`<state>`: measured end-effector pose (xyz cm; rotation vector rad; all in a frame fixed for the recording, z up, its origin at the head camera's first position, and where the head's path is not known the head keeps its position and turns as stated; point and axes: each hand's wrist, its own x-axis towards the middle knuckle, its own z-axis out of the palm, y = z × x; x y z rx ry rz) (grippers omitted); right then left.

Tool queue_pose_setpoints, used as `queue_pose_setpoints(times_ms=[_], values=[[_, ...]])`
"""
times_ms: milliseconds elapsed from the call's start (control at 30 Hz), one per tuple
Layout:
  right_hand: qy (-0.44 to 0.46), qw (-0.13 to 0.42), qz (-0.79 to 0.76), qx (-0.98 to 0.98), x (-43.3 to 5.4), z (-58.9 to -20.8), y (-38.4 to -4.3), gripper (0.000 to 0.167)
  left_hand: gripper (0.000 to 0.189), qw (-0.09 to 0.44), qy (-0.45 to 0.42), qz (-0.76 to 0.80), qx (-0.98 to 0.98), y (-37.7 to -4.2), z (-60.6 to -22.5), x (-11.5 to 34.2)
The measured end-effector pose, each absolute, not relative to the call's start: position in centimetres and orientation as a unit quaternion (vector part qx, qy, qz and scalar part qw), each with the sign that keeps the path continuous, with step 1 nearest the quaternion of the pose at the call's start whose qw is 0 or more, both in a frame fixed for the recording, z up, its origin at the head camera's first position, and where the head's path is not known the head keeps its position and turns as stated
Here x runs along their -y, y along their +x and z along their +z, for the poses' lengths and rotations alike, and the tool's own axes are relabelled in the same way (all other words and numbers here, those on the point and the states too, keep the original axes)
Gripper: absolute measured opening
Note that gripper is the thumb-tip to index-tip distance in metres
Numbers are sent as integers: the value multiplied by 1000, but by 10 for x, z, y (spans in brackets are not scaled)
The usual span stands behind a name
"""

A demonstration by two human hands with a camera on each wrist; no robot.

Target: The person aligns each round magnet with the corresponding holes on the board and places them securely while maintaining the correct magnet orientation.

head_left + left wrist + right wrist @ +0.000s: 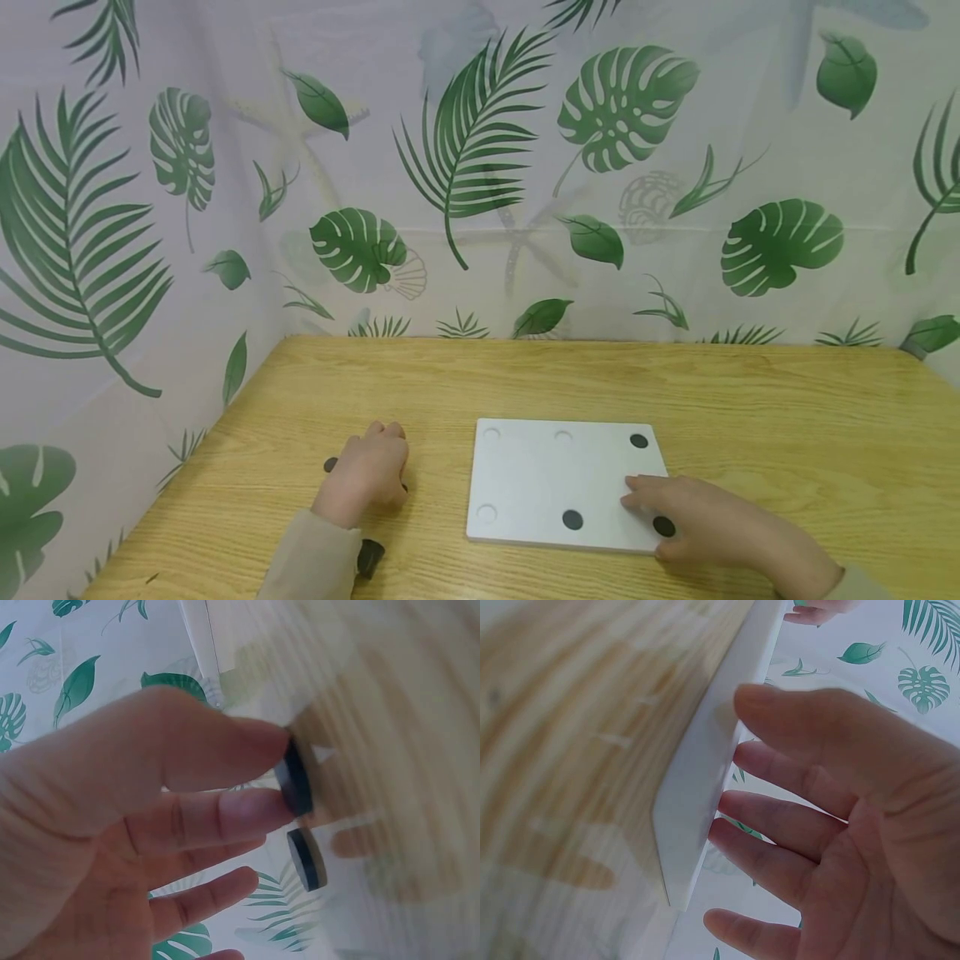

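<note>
Three black discs sit in round recesses of the white board (540, 475) on the counter (750, 392); three recesses show empty. The left hand (369, 473), beside the board, pinches a black disc (294, 780) between thumb and forefinger, another disc (307, 859) just below. The right hand (705, 521) rests on the board's near right corner, fingers straight.

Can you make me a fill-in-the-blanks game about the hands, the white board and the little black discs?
1. The black discs on the white board number ____.
2. The right hand rests on the ____.
3. The left hand pinches a black disc between thumb and ____.
4. The table is made of ____.

Missing words: three; white board; finger; wood
</note>
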<state>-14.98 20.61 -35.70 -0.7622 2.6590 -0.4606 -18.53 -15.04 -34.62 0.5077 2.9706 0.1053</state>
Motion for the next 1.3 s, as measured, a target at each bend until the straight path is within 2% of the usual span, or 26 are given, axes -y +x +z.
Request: queue_pose_setpoints(times_ms=[200, 700, 833, 1000, 1133, 1300], values=[[-277, 155, -155, -935, -205, -357, -150, 47, 13, 68, 169, 29, -983, -186, -347, 151], [-263, 179, -170, -933, -204, -357, -152, 46, 26, 89, 171, 10, -981, -189, -351, 153], [-273, 172, -167, -931, -206, -357, -151, 46, 24, 74, 186, 14, -980, -189, -350, 152], [-281, 165, -158, -932, -209, -358, -150, 46, 8, 56, 215, 25, -975, -189, -344, 149], [-268, 180, -168, -931, -208, -358, -151, 46, 21, 34, 227, 13, -973, -188, -339, 146], [-265, 183, -172, -931, -207, -358, -152, 46, 26, 5, 240, -7, -971, -183, -333, 141]])
